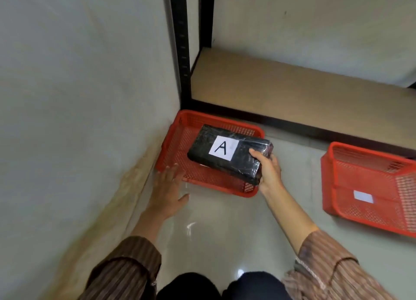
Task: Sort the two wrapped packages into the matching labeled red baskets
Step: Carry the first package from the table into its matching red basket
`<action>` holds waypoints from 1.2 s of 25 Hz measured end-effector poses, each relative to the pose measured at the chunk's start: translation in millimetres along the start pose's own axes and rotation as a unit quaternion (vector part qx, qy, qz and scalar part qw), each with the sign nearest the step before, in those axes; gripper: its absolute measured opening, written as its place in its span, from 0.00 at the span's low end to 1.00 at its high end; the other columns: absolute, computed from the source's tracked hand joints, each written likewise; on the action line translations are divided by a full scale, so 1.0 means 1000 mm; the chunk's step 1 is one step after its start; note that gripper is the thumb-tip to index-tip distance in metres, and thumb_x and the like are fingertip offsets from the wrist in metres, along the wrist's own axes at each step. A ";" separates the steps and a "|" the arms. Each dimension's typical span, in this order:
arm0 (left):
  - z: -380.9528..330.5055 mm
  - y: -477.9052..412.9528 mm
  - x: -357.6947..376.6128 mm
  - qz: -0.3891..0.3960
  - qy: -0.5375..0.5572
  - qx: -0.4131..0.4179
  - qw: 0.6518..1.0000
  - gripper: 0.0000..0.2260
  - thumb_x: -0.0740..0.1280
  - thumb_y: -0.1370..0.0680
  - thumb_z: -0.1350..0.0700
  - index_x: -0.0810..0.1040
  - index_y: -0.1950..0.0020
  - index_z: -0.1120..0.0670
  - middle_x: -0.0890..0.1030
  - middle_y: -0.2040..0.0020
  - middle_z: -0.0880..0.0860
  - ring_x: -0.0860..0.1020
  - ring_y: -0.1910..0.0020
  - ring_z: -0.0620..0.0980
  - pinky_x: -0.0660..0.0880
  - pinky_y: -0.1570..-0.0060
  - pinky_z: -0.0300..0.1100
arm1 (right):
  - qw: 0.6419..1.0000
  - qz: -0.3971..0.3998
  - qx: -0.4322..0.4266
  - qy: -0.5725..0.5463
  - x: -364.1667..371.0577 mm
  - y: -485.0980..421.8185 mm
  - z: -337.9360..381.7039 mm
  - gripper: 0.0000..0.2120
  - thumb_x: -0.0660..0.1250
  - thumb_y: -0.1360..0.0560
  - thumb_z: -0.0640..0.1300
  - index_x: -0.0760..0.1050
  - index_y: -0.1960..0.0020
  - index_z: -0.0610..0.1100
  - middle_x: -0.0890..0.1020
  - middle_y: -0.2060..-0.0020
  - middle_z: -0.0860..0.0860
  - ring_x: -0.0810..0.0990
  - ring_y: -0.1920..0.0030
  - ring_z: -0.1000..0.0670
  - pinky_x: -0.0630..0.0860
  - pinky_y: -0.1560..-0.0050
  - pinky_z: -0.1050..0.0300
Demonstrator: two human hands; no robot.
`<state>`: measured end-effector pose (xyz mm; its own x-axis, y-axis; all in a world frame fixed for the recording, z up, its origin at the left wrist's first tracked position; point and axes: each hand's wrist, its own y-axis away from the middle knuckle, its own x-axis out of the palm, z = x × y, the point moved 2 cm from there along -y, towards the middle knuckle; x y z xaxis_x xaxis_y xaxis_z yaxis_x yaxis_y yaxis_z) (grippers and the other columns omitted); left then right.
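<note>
While the black wrapped package (227, 153) sits at the centre of the frame, your right hand (269, 171) has it by its lower right corner, fingers (255, 154) clamped over the top face and the palm under the edge. The package is wrapped in glossy film and carries a white label (222, 147) marked with a black letter A. It is held tilted over the left red basket (180, 148), covering most of the basket's interior; whether its far end touches the basket floor cannot be told.

The left red basket stands on the floor (216, 223) in the corner, close against the pale wall (78, 85) that fills the left half of the frame. Your left hand (168, 187) is at the basket's lower left corner, fingers spread apart and holding nothing; it appears to rest by the basket rim, but contact cannot be confirmed.

A second red basket (369, 191) stands well apart at the right edge of the frame, empty as far as can be seen, with a small white label (362, 196) on its near wall; the marking on that label is not legible.

Behind both baskets, a black-framed shelving unit (183, 52) rises in the upper centre, and its lowest board shelf (292, 92) is bare wood colour. Your striped brown sleeves (126, 270) enter from the bottom of the frame.
</note>
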<state>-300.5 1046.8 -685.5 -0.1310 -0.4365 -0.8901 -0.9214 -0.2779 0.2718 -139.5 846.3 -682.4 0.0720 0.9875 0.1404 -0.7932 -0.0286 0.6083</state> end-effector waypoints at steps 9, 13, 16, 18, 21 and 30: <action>0.061 -0.059 0.088 -0.013 -0.087 0.004 0.996 0.32 0.44 0.24 0.37 0.72 0.38 0.59 0.76 0.36 0.62 0.71 0.35 0.63 0.54 0.29 0.57 | 0.998 0.061 0.011 -0.032 0.044 -0.124 -0.083 0.22 0.74 0.34 0.43 0.76 0.41 0.47 0.84 0.48 0.45 0.85 0.52 0.46 0.82 0.54 0.52; 0.065 -0.059 0.093 -0.011 -0.101 -0.006 0.995 0.34 0.38 0.24 0.36 0.67 0.33 0.57 0.74 0.34 0.60 0.68 0.32 0.61 0.46 0.31 0.53 | 0.999 0.026 -0.014 0.017 0.065 -0.145 -0.087 0.16 0.72 0.31 0.46 0.77 0.44 0.48 0.83 0.44 0.47 0.81 0.46 0.46 0.75 0.38 0.47; 0.066 -0.059 0.093 -0.017 -0.103 0.004 0.994 0.35 0.38 0.25 0.35 0.66 0.33 0.57 0.73 0.33 0.59 0.68 0.32 0.61 0.45 0.30 0.53 | 0.994 -0.010 -0.059 0.089 0.079 -0.153 -0.090 0.20 0.68 0.26 0.46 0.73 0.37 0.41 0.77 0.48 0.51 0.74 0.47 0.52 0.68 0.42 0.60; 0.066 -0.060 0.094 -0.023 -0.110 0.007 0.994 0.36 0.39 0.25 0.34 0.66 0.33 0.57 0.74 0.33 0.60 0.69 0.33 0.61 0.49 0.29 0.55 | 0.988 -0.038 -0.077 0.129 0.084 -0.160 -0.089 0.20 0.67 0.25 0.47 0.72 0.36 0.39 0.77 0.51 0.49 0.74 0.49 0.50 0.70 0.45 0.59; 0.064 -0.060 0.095 -0.030 -0.123 -0.003 0.992 0.36 0.38 0.25 0.34 0.68 0.34 0.58 0.75 0.35 0.60 0.72 0.35 0.61 0.61 0.33 0.63 | 0.978 -0.064 -0.092 0.176 0.086 -0.172 -0.089 0.18 0.67 0.26 0.48 0.73 0.39 0.39 0.80 0.48 0.45 0.77 0.48 0.46 0.74 0.42 0.53; 0.065 -0.061 0.093 0.021 -0.122 -0.014 0.992 0.37 0.37 0.25 0.35 0.70 0.35 0.58 0.77 0.37 0.61 0.74 0.37 0.62 0.63 0.38 0.65 | 0.919 -0.047 -0.132 0.368 0.088 -0.173 -0.100 0.33 0.66 0.29 0.55 0.61 0.31 0.42 0.74 0.36 0.40 0.72 0.36 0.38 0.66 0.33 0.37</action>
<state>-280.1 1078.9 -808.7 -0.2573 -0.2281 -0.9390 -0.9032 -0.2886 0.3176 -56.1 953.5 -853.5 -0.2042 0.8239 -0.5287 -0.9303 0.0048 0.3668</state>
